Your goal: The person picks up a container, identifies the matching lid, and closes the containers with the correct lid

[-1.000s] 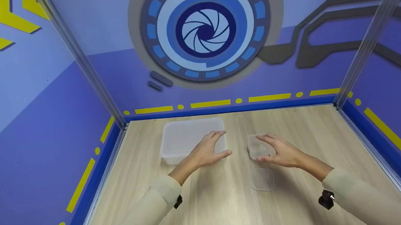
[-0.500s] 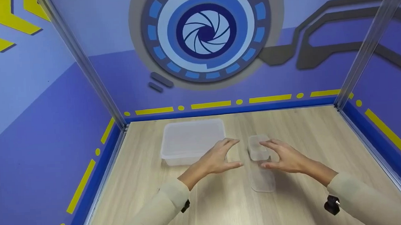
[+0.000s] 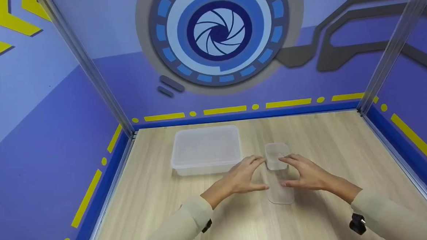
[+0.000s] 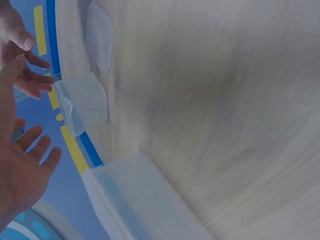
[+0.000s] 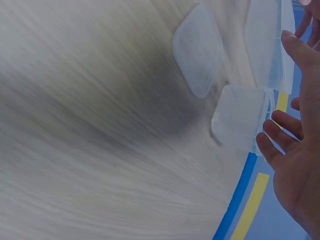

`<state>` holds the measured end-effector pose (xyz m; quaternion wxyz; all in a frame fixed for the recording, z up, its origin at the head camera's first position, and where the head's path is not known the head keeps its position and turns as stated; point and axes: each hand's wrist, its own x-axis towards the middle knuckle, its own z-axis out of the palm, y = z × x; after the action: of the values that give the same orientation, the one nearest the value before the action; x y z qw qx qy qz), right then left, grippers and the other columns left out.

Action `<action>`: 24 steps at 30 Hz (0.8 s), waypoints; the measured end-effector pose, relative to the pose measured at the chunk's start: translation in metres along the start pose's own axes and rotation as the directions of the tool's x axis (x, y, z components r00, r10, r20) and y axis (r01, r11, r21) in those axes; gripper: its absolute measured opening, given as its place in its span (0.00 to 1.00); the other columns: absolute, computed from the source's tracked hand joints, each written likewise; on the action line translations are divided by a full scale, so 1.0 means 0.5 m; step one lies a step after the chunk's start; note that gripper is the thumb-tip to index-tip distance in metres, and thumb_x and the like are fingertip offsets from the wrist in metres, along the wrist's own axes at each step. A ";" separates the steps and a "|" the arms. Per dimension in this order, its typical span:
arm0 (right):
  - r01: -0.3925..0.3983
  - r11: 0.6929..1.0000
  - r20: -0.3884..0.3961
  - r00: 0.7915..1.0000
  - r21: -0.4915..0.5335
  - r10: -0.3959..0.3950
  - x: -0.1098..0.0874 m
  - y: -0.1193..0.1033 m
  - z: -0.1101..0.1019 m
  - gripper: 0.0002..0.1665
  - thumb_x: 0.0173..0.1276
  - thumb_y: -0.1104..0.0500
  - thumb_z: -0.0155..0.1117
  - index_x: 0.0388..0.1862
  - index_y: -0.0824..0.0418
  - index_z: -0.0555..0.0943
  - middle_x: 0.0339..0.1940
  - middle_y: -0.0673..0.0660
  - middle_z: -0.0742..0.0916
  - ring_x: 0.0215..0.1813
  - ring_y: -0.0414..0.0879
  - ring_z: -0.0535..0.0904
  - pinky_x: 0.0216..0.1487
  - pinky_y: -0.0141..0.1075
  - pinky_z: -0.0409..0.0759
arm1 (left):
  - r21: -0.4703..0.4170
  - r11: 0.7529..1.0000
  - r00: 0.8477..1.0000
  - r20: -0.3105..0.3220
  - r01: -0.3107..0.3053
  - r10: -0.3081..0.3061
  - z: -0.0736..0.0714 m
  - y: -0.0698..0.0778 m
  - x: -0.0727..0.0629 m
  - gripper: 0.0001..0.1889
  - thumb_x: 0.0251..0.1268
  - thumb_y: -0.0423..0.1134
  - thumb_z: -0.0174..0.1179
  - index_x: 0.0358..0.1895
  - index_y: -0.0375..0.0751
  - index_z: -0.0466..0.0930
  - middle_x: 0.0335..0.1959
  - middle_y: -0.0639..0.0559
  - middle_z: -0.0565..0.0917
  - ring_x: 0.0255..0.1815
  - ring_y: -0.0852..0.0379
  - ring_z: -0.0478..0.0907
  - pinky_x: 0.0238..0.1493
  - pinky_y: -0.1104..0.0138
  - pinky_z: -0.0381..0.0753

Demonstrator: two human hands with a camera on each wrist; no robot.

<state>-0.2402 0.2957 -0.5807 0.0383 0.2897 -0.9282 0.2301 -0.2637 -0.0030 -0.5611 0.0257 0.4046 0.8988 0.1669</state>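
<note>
A small clear plastic box (image 3: 275,150) stands right of the table's middle, and a flat clear lid (image 3: 281,197) lies just on its near side. Over the left side of these two hovers my left hand (image 3: 241,177), its fingers spread from the thumb and holding nothing. Facing it from the right, my right hand (image 3: 309,172) has the same loose, parted fingers with nothing in them. Both wrist views show the hands raised above the wood, apart from the small box (image 4: 90,102) and the lid (image 5: 199,55).
A large lidded translucent container (image 3: 205,146) sits at the back left, behind my left hand. Blue panels (image 3: 234,100) with yellow marks and metal posts (image 3: 86,64) border the wooden table (image 3: 327,136) at the back and sides.
My left hand has moved right and nearer to me, from beside the large container toward the small box. My right hand has shifted slightly right and toward me. The containers stay put.
</note>
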 end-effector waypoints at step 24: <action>0.066 0.994 0.000 0.998 -0.082 -0.066 -0.046 0.020 0.056 0.53 0.58 0.34 0.81 0.68 0.71 0.79 0.64 0.65 0.81 0.64 0.62 0.80 0.59 0.58 0.82 | 0.138 0.987 0.996 0.030 -0.082 0.078 0.123 0.012 0.025 0.51 0.63 0.71 0.68 0.81 0.43 0.65 0.79 0.51 0.69 0.79 0.56 0.64 0.77 0.66 0.65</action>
<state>-0.2252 0.3024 -0.6144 0.0592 0.3181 -0.9267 0.1909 -0.2567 0.0272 -0.6162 0.0018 0.4431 0.8909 0.0995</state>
